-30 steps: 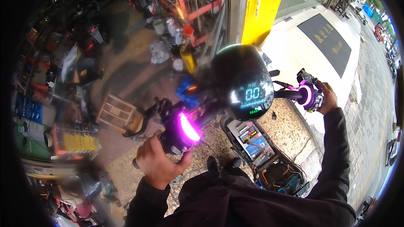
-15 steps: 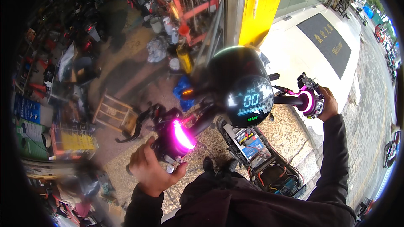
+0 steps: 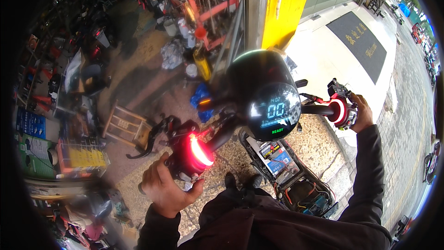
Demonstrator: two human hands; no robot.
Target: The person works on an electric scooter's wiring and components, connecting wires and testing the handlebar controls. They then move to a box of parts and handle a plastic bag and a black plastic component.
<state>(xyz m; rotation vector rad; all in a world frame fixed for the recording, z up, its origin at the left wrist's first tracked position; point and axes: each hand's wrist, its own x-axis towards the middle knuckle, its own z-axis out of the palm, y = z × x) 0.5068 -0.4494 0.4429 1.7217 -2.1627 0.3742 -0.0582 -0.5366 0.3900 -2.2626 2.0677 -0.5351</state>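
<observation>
My left hand [image 3: 167,189] is wrapped round the left handlebar grip of an electric scooter, its thumb resting at the switch housing. Beside it a light ring [image 3: 201,152] glows red. At the right bar end, my right hand [image 3: 363,113] closes on the other grip, which is mostly hidden by the fingers. A matching red light ring [image 3: 340,111] sits just inboard of it. Between the bars stands a rounded black headlight housing [image 3: 259,71] with a lit display [image 3: 276,111]. Below, the uncovered frame [image 3: 300,183] exposes a battery pack [image 3: 276,157] and loose wiring.
A wooden stool [image 3: 127,125] lies on the floor to the left. Behind it are a red metal rack [image 3: 203,14], a yellow bottle [image 3: 202,64] and a blue plastic bag [image 3: 200,99]. A yellow pillar [image 3: 283,9] rises ahead; a dark doormat [image 3: 360,46] lies beyond it.
Both light rings have turned from pink-magenta to red. My hands stay on the grips in nearly the same place.
</observation>
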